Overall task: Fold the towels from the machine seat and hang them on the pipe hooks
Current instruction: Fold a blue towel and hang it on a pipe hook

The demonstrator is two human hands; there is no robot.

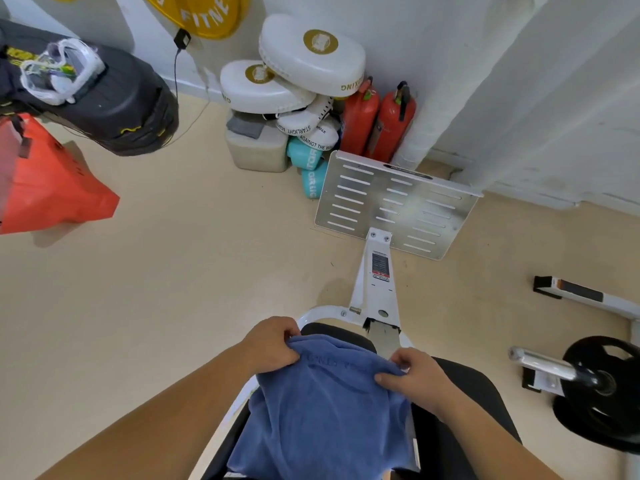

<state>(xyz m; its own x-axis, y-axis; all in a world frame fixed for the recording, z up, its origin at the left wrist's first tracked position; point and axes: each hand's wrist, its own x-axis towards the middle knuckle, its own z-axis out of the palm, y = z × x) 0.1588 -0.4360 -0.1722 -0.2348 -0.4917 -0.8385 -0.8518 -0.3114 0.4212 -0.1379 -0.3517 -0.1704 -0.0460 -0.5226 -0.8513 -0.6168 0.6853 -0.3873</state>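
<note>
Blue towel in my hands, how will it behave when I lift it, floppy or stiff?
Probably floppy: the blue towel sags and creases between the left hand and right hand pinching its top edge. Likely light for its size, since fingertip pinches alone raise that edge. Its fuzzy cloth surface probably won't slip.

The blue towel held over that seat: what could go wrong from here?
1. The left hand and right hand pinch the blue towel only at its top edge; a slip could drop it past the black seat onto the floor.
2. The cloth might snag on the white frame just beyond it.
</note>
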